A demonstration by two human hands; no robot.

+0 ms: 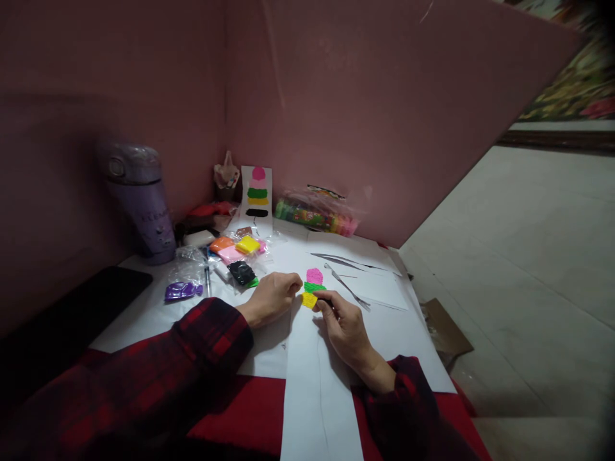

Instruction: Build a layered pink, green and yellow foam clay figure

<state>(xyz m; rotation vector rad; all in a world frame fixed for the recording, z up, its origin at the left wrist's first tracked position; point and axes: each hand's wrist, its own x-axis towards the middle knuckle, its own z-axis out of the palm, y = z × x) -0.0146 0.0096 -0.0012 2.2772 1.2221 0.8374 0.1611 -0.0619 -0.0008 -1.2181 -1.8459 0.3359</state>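
A long white paper strip (307, 384) with a thin drawn line lies in front of me. Pressed on its upper part are pink clay (314, 276), green clay (314, 288) and yellow clay (309, 299), one below the other with a rough texture. At the right edge of the yellow patch, the thumb and forefinger of my right hand (343, 323) come together on the clay. My left hand (273, 298) is closed at the left side of the strip, fingertips beside the green patch; what it pinches, if anything, is too small to make out.
Right of the clay lies a slim metal tool (346, 286). Coloured clay packets (243, 272), a purple packet (183, 291) and a purple bottle (144, 205) stand or lie at the left. A colour-striped card (258, 182) leans at the back beside a bagged clay pack (312, 214).
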